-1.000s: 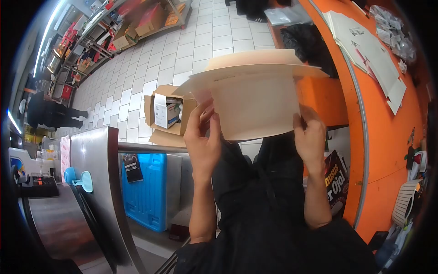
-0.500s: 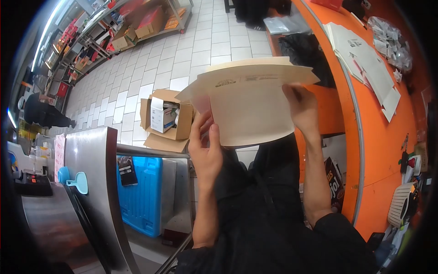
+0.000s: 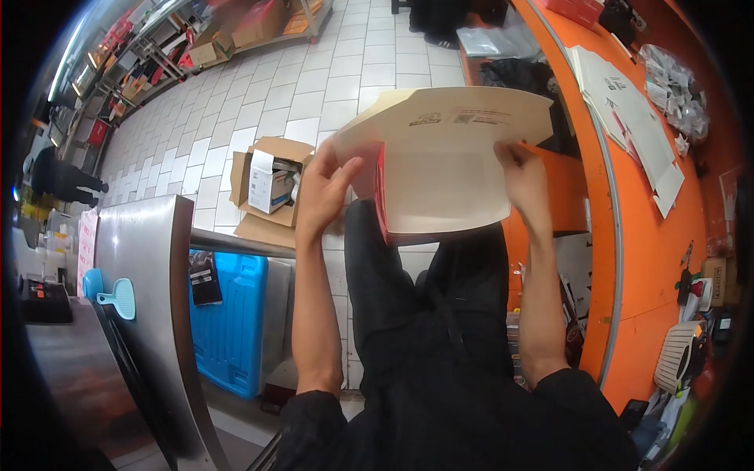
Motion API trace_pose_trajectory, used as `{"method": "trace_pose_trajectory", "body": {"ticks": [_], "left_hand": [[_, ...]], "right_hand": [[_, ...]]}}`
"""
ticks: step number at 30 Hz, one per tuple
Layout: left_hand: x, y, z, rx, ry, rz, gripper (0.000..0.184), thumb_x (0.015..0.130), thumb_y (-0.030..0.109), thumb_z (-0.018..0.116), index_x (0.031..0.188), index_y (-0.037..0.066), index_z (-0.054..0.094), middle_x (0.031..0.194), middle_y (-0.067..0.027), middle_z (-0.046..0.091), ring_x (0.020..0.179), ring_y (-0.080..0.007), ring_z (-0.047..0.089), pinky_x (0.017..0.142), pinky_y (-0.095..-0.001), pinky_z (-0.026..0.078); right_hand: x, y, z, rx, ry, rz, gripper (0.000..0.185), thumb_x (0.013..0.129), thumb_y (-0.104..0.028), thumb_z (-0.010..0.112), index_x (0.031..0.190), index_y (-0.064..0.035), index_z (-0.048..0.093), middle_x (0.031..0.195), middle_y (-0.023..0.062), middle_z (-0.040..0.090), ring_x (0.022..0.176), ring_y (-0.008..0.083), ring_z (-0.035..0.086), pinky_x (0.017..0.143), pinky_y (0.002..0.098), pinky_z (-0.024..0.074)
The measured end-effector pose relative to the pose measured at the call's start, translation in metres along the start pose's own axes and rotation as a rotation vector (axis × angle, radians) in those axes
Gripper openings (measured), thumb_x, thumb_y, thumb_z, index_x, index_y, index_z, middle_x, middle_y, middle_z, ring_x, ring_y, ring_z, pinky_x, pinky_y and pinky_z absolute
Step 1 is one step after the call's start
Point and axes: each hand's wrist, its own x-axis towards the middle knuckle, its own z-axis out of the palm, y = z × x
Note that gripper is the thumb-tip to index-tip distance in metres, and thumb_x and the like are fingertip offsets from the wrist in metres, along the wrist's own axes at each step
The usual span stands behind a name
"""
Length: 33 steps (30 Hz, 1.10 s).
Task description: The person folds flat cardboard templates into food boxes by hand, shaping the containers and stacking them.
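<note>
A cream cardboard box blank (image 3: pixel 448 169), partly folded, is held up in front of my body. Small print shows on its upper panel, and a red face shows along its left fold. My left hand (image 3: pixel 326 184) is at its left side, the thumb stretched out in front and the fingers partly hidden behind the card. My right hand (image 3: pixel 522 177) pinches the right edge, thumb and fingers pressed together. More flat cream blanks (image 3: pixel 624 110) lie on the orange counter to the right.
An opened carton (image 3: pixel 275 188) stands on the tiled floor ahead. To the left are a steel cabinet (image 3: pixel 145 235) with a light blue scoop (image 3: pixel 119 298) and a blue plastic panel (image 3: pixel 228 322). The orange counter (image 3: pixel 656 259) runs along my right. People stand farther off.
The box blank has tilted, with its red left fold now showing more. My left hand has shifted left and up along its side. The right hand keeps its pinch.
</note>
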Motion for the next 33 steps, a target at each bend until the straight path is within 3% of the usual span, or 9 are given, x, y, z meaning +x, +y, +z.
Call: {"method": "trace_pose_trajectory", "body": {"ticks": [3, 6, 9, 12, 15, 17, 20, 25, 33], "left_hand": [[0.003, -0.003, 0.015, -0.093, -0.074, -0.081, 0.033, 0.097, 0.012, 0.061, 0.126, -0.003, 0.060, 0.112, -0.0091, 0.069, 0.101, -0.0154, 0.064, 0.089, -0.0294, 0.050], [0.001, -0.007, 0.010, -0.131, 0.004, 0.000, 0.031, 0.096, 0.013, 0.061, 0.124, -0.002, 0.061, 0.108, -0.0095, 0.070, 0.096, -0.0146, 0.065, 0.085, -0.0295, 0.051], [-0.005, -0.009, 0.009, -0.018, 0.009, -0.039, 0.027, 0.095, 0.014, 0.061, 0.118, -0.002, 0.063, 0.101, -0.0101, 0.071, 0.091, -0.0135, 0.064, 0.082, -0.0295, 0.051], [-0.002, -0.008, 0.016, -0.098, 0.060, 0.048, 0.025, 0.093, 0.016, 0.063, 0.111, -0.001, 0.064, 0.095, -0.0103, 0.071, 0.088, -0.0146, 0.065, 0.079, -0.0304, 0.051], [-0.007, 0.001, 0.012, -0.025, 0.048, 0.065, 0.025, 0.093, 0.016, 0.064, 0.111, -0.002, 0.064, 0.095, -0.0109, 0.071, 0.088, -0.0152, 0.065, 0.079, -0.0306, 0.052], [-0.010, 0.007, 0.012, -0.034, 0.029, 0.066, 0.025, 0.093, 0.016, 0.064, 0.111, -0.002, 0.064, 0.095, -0.0122, 0.072, 0.087, -0.0157, 0.066, 0.079, -0.0302, 0.052], [-0.010, -0.001, 0.019, -0.163, 0.051, 0.063, 0.024, 0.093, 0.015, 0.064, 0.110, -0.002, 0.064, 0.093, -0.0133, 0.072, 0.087, -0.0161, 0.067, 0.078, -0.0304, 0.052], [-0.016, -0.002, 0.016, 0.124, 0.153, 0.148, 0.018, 0.091, 0.009, 0.064, 0.105, -0.002, 0.066, 0.091, -0.0143, 0.073, 0.083, -0.0189, 0.070, 0.074, -0.0310, 0.054], [-0.018, 0.001, 0.026, -0.029, 0.206, 0.134, 0.018, 0.090, 0.012, 0.068, 0.101, -0.002, 0.068, 0.087, -0.0136, 0.073, 0.078, -0.0181, 0.070, 0.070, -0.0304, 0.054]], "right_hand": [[0.009, -0.002, -0.016, -0.329, -0.083, -0.211, 0.034, 0.095, -0.027, 0.058, 0.102, 0.0064, 0.065, 0.084, 0.0196, 0.067, 0.077, 0.0240, 0.065, 0.073, 0.0328, 0.0478], [0.011, -0.004, -0.016, -0.471, -0.140, -0.319, 0.028, 0.095, -0.022, 0.057, 0.101, 0.0027, 0.068, 0.092, 0.0276, 0.066, 0.091, 0.0389, 0.067, 0.078, 0.0416, 0.0504], [0.010, -0.001, -0.016, -0.386, -0.256, -0.178, 0.030, 0.095, -0.024, 0.057, 0.098, 0.0034, 0.067, 0.094, 0.0292, 0.064, 0.095, 0.0422, 0.065, 0.079, 0.0460, 0.0502], [-0.015, -0.013, -0.019, -0.940, -0.078, -0.298, 0.035, 0.095, -0.030, 0.060, 0.100, 0.0033, 0.068, 0.091, 0.0260, 0.067, 0.089, 0.0406, 0.067, 0.077, 0.0438, 0.0502], [-0.056, -0.090, 0.011, -0.384, 0.127, -0.373, 0.038, 0.094, -0.034, 0.061, 0.102, 0.0022, 0.069, 0.092, 0.0243, 0.069, 0.088, 0.0396, 0.068, 0.077, 0.0425, 0.0505], [-0.078, -0.115, 0.044, -0.148, -0.082, -0.264, 0.039, 0.092, -0.036, 0.064, 0.103, 0.0007, 0.070, 0.094, 0.0235, 0.070, 0.087, 0.0399, 0.068, 0.077, 0.0416, 0.0507], [-0.086, -0.128, 0.095, -0.240, -0.150, -0.193, 0.033, 0.091, -0.032, 0.063, 0.098, -0.0009, 0.070, 0.092, 0.0228, 0.070, 0.086, 0.0404, 0.067, 0.077, 0.0421, 0.0517], [-0.081, -0.095, 0.113, -0.375, 0.049, -0.501, 0.028, 0.093, -0.026, 0.055, 0.085, -0.0026, 0.069, 0.084, 0.0209, 0.069, 0.080, 0.0415, 0.067, 0.074, 0.0482, 0.0535], [-0.084, -0.099, 0.098, -0.499, 0.050, -0.345, 0.034, 0.087, -0.033, 0.060, 0.078, -0.0013, 0.068, 0.077, 0.0225, 0.068, 0.075, 0.0434, 0.066, 0.073, 0.0483, 0.0544]]}}
